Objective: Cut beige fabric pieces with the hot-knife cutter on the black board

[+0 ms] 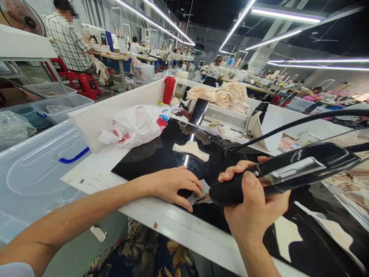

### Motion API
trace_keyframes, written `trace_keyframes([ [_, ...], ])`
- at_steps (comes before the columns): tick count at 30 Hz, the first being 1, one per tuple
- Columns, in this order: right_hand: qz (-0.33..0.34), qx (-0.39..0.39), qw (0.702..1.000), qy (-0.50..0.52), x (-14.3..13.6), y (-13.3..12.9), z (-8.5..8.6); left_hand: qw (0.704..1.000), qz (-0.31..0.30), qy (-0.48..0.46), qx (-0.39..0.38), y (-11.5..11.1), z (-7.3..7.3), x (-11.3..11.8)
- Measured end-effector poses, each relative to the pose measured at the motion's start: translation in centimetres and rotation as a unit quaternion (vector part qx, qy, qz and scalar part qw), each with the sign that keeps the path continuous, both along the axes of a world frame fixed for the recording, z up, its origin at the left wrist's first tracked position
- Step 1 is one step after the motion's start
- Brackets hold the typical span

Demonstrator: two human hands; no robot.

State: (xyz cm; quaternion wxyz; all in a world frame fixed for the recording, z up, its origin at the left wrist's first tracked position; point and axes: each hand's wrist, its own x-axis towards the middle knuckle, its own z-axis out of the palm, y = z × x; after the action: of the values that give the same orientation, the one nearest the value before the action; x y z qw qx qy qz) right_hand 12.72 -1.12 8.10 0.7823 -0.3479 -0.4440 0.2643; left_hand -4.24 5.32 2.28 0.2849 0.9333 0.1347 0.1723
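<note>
A black corded hand tool with a metal plate on its side is in my right hand, whose fingers wrap round its dark front part. The tool's narrow metal tip points left, close to my left hand. That hand lies low over the glossy black sheet, fingers spread and slightly bent, beside a small pale translucent piece at the tool's tip. Farther back on the sheet rests a cream fabric piece. Another cream piece lies to the right of my right wrist.
A white plastic bag, a phone, a red cup and a stack of cream fabric stand behind the sheet. A clear bin is at left. The black cable runs across the right side.
</note>
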Motion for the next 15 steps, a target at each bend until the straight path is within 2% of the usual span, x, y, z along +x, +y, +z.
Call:
trace_keyframes([
  [11, 0.008, 0.001, 1.0, -0.003, -0.87, -0.44, -0.21, 0.999, -0.009, -0.021, 0.023, 0.1, -0.12, -0.05],
  [15, 0.015, -0.008, 1.0, 0.004, -0.3, -0.31, 0.14, 1.0, -0.008, -0.01, 0.014, 0.05, -0.03, -0.18],
])
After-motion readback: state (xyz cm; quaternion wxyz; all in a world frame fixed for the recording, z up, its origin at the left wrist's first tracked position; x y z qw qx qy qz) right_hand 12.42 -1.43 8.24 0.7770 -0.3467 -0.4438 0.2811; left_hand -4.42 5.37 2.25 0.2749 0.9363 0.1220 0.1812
